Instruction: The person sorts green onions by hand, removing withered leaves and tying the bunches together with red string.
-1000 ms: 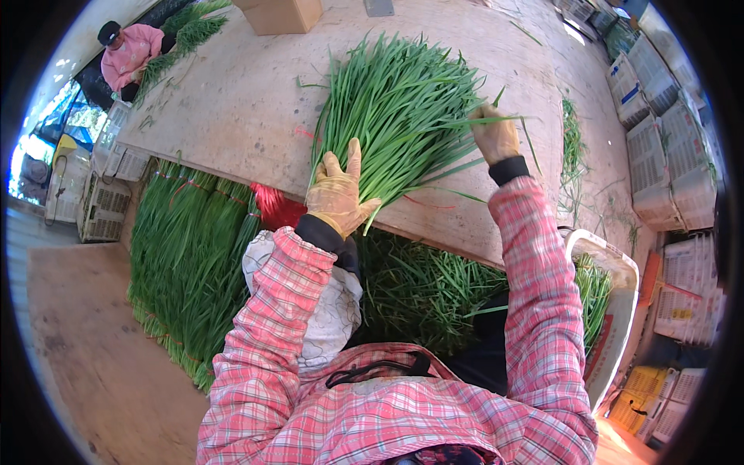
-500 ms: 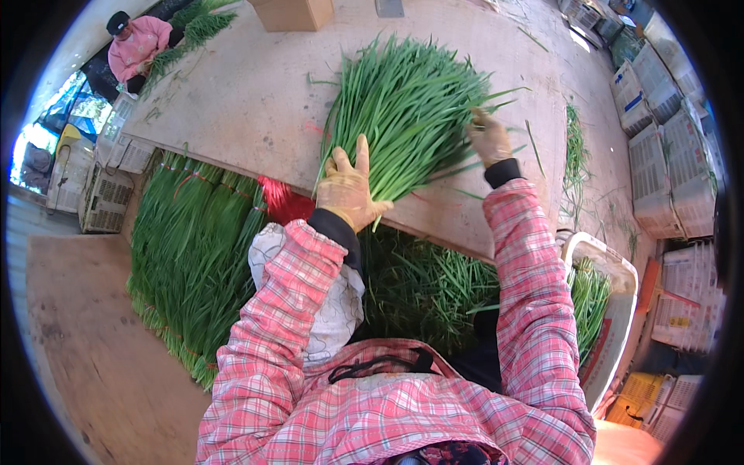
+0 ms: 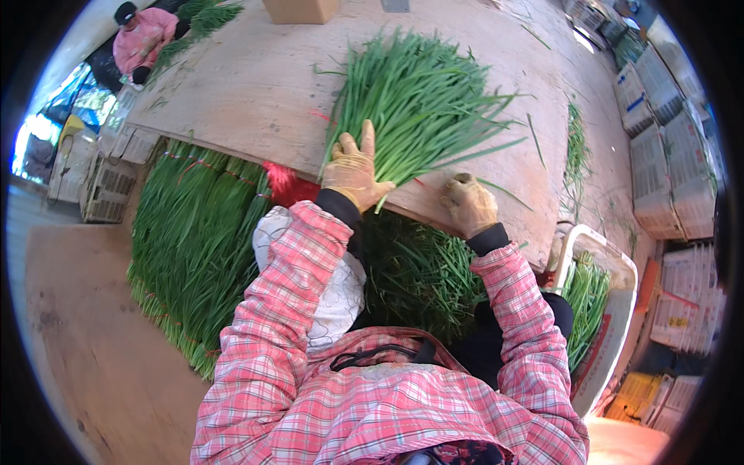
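A loose bunch of long green chive-like leaves lies fanned out on the table, its pale stem ends toward me. Over the left side of those stems rests my gloved left hand, fingers stretched and thumb spread across the stem ends. To the right of the bunch, close to the table's near edge, my gloved right hand is closed with curled fingers. Whatever it may hold is hidden. Beside that hand runs a single loose leaf; I cannot tell whether the fingers touch it.
Tied leaf bundles are stacked at left, near red ties. Loose leaves lie below the table edge. At right stands a white basket of leaves; crates line that side. A cardboard box and another person are at the far side.
My right hand has come from the bunch's right side toward me, down to the table's near edge. Leaves on that side now spread further right. My left hand stays on the stems.
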The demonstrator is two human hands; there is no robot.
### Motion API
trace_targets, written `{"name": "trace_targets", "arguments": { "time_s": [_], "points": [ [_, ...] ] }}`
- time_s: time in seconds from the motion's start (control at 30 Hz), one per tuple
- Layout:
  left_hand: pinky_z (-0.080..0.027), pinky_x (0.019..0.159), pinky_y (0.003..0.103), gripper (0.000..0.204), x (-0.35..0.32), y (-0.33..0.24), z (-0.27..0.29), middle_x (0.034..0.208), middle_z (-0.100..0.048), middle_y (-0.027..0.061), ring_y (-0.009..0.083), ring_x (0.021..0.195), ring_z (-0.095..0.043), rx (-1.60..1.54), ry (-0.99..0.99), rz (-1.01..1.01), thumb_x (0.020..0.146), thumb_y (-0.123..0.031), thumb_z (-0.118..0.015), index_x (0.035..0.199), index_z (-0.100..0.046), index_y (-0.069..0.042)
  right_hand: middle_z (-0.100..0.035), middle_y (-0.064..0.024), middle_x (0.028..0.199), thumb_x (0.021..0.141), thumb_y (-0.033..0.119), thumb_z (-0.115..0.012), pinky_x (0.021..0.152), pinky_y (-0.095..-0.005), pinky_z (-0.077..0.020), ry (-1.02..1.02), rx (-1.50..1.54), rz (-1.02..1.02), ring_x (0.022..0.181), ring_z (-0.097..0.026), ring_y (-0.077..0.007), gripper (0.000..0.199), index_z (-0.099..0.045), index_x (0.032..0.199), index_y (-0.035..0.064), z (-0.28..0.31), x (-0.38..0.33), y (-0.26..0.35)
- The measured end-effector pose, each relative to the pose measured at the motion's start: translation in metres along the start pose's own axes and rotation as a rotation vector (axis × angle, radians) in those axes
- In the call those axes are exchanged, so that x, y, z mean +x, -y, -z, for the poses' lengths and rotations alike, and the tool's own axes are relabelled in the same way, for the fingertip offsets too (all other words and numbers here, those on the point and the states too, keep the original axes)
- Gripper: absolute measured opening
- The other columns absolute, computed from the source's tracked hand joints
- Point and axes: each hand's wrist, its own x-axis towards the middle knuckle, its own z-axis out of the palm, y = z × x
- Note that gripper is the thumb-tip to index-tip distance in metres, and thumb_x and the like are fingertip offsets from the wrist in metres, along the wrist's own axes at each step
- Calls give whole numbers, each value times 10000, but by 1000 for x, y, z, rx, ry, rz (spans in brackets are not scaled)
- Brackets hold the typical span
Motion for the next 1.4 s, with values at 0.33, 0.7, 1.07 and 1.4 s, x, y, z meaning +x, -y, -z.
{"name": "trace_targets", "arguments": {
  "time_s": [0.33,0.7,1.07,1.4],
  "points": [
    [-452,873,406,1131,-6,-2,9,1226,-379,253,386,1083,-465,82,-9,-23,634,-481,-725,1430,-61,-29,-567,-136,712,741,63,-541,587,-438,-446,27,-10,-105,681,-570,-353,62,-584,715,98,16,10,6],
    [-461,868,398,1136,-9,-3,19,1255,-371,268,384,1090,-465,87,20,8,640,-463,-730,1427,-43,-18,-636,-95,807,843,124,-596,623,-271,-451,-204,782,-65,699,-589,-166,124,-671,851,26,-4,11,40],
    [-436,909,444,1155,-2,-1,3,1282,-354,276,427,1147,-427,-6,-18,-1,614,-415,-769,1432,-35,-59,-624,-50,721,862,123,-604,559,-247,-442,-253,1045,-497,607,-545,-113,163,-640,948,-11,6,5,13],
    [-414,931,452,1141,-6,-2,4,1264,-374,277,431,1120,-449,10,-49,-4,614,-403,-770,1434,-48,-73,-582,-145,805,717,193,-658,630,-413,-480,22,-122,-140,747,-593,-327,184,-654,857,73,2,1,24]
  ]
}}
